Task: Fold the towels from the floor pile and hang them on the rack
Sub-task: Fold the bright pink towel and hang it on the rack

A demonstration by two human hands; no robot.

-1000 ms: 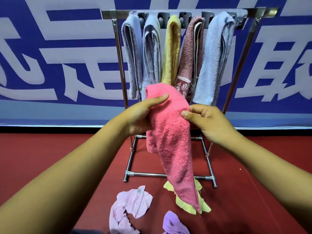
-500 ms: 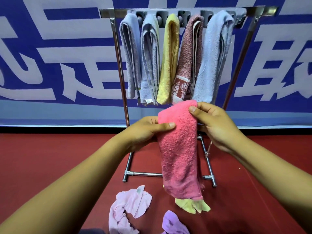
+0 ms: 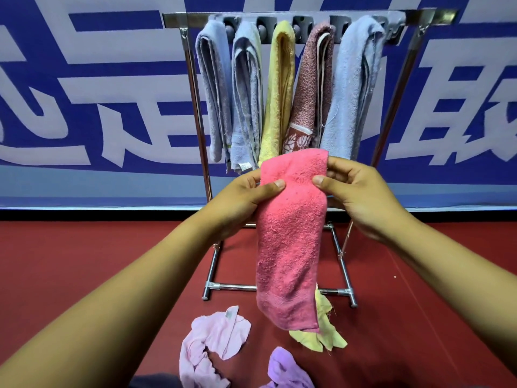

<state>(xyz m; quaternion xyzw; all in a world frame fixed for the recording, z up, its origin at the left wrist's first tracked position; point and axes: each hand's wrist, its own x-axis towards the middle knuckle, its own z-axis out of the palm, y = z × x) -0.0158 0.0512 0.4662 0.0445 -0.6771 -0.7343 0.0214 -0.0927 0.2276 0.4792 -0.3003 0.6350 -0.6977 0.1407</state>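
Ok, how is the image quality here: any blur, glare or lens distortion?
Head view: lighting is even, with no hard shadows; the pink towel and both hands, left hand and right hand, are sharp; the rack top bar bows and its posts lean from wide-angle distortion; faint sheen on the metal, no blown-out glare.

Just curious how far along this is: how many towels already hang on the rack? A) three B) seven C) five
C: the rack carries five folded towels, three bluish, one yellow towel and one reddish-brown towel; the pink towel is in the hands.
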